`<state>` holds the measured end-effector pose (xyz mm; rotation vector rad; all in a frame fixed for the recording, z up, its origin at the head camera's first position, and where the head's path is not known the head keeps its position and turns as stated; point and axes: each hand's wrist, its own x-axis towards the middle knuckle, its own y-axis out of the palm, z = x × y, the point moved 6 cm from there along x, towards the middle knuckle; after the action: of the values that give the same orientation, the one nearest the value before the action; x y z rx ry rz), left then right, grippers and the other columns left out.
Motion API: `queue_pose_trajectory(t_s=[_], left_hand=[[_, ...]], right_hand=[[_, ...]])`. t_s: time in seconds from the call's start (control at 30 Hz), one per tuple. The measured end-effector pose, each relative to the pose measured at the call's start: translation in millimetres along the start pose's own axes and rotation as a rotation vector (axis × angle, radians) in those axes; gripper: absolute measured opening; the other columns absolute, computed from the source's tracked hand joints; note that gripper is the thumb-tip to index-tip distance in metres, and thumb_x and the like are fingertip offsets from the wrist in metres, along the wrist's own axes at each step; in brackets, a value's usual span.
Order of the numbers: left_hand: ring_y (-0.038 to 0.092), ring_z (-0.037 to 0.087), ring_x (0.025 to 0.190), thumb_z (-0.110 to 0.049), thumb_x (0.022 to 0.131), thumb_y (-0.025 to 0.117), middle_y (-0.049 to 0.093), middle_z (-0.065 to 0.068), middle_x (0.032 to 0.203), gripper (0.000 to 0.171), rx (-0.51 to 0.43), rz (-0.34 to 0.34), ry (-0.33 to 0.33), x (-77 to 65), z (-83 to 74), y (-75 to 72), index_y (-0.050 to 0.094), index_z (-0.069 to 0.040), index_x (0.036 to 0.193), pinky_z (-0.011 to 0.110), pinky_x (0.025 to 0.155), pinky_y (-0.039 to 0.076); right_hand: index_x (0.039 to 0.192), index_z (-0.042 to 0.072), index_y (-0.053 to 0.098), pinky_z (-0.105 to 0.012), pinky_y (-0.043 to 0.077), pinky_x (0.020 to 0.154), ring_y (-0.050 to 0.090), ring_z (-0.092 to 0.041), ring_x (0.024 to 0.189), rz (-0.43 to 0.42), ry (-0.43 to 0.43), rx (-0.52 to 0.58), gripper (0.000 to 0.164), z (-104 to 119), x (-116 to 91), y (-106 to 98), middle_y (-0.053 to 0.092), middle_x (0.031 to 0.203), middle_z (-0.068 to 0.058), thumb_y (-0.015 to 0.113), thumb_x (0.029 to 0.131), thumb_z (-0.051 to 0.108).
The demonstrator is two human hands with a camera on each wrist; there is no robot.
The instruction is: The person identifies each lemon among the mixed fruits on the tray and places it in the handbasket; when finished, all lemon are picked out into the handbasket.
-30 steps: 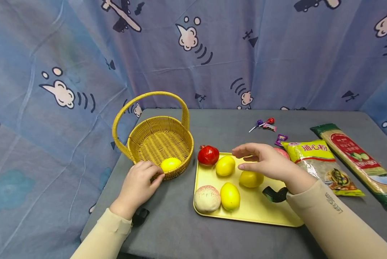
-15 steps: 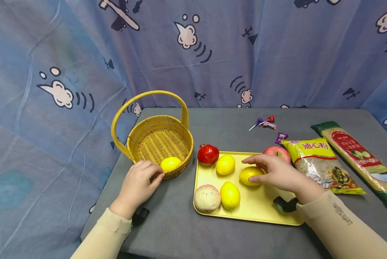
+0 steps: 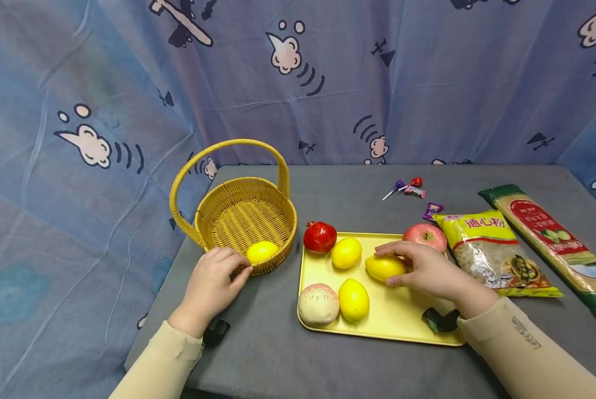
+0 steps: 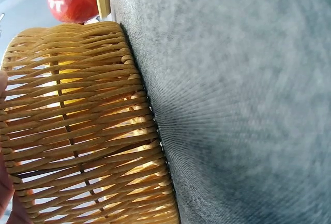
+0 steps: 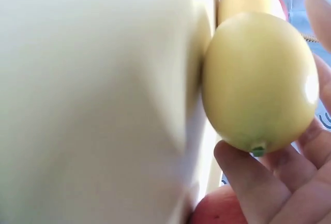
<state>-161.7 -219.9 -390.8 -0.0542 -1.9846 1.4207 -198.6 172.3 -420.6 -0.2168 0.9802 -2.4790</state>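
Right hand (image 3: 427, 272) pinches a lemon (image 3: 381, 269) across its sides, on or just above the yellow tray (image 3: 392, 318). My left hand (image 3: 218, 288) grips the wicker basket (image 3: 248, 221) near-side, presumably steadying it; another lemon (image 3: 262, 251) inside.

Apple (image 3: 426, 235): just beyond the right fingers (image 3: 401, 249)
Bag (image 3: 494, 252): to their right
Pack (image 3: 549, 238): farther right
Sweets (image 3: 414, 192): well beyond them
Curtain (image 3: 347, 83): farthest beyond

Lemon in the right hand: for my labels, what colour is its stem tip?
Green stem tip, clearest in the right wrist view.
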Motion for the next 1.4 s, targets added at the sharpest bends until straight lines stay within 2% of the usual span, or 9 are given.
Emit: queue_pose_trajectory(t_s=[0.3, 0.8, 1.17, 1.4], left_hand=[[0.061, 0.019, 0.086, -0.021, 0.087, 0.081, 0.067, -0.005, 0.091, 0.008, -0.003, -0.005, 0.009, 0.4, 0.2, 0.3, 0.074, -0.020, 0.091, 0.040, 0.080, 0.051], [0.060, 0.019, 0.084, -0.022, 0.086, 0.081, 0.066, -0.005, 0.089, 0.009, -0.012, -0.002, 0.003, 0.5, 2.7, 0.6, 0.074, -0.019, 0.090, 0.040, 0.079, 0.050], [0.060, 0.019, 0.084, -0.022, 0.086, 0.081, 0.066, -0.004, 0.088, 0.008, -0.029, -0.015, 0.005, 0.2, 2.7, -0.4, 0.075, -0.019, 0.091, 0.040, 0.078, 0.051], [0.061, 0.020, 0.085, -0.021, 0.086, 0.082, 0.067, -0.004, 0.089, 0.008, -0.044, -0.015, -0.006, 0.4, 2.8, -0.6, 0.076, -0.019, 0.091, 0.040, 0.079, 0.050]], right_hand=[[0.126, 0.018, 0.070, -0.058, 0.041, 0.109, 0.056, -0.033, 0.127, -0.013, 0.018, -0.027, 0.049, -2, 1, 3, 0.063, 0.137, -0.007, 0.087, 0.080, 0.015], [0.123, 0.021, 0.070, -0.057, 0.046, 0.104, 0.060, -0.028, 0.121, -0.010, 0.015, -0.019, 0.046, -1, 3, 3, 0.066, 0.132, -0.002, 0.087, 0.081, 0.026], [0.125, 0.021, 0.070, -0.042, 0.051, 0.093, 0.060, -0.024, 0.120, -0.032, -0.042, -0.039, 0.046, 24, 11, -10, 0.066, 0.132, 0.001, 0.086, 0.082, 0.023], [0.125, 0.019, 0.070, -0.049, 0.053, 0.097, 0.059, -0.025, 0.122, -0.034, -0.080, -0.003, 0.045, 40, 22, -16, 0.065, 0.132, -0.001, 0.085, 0.083, 0.023]])
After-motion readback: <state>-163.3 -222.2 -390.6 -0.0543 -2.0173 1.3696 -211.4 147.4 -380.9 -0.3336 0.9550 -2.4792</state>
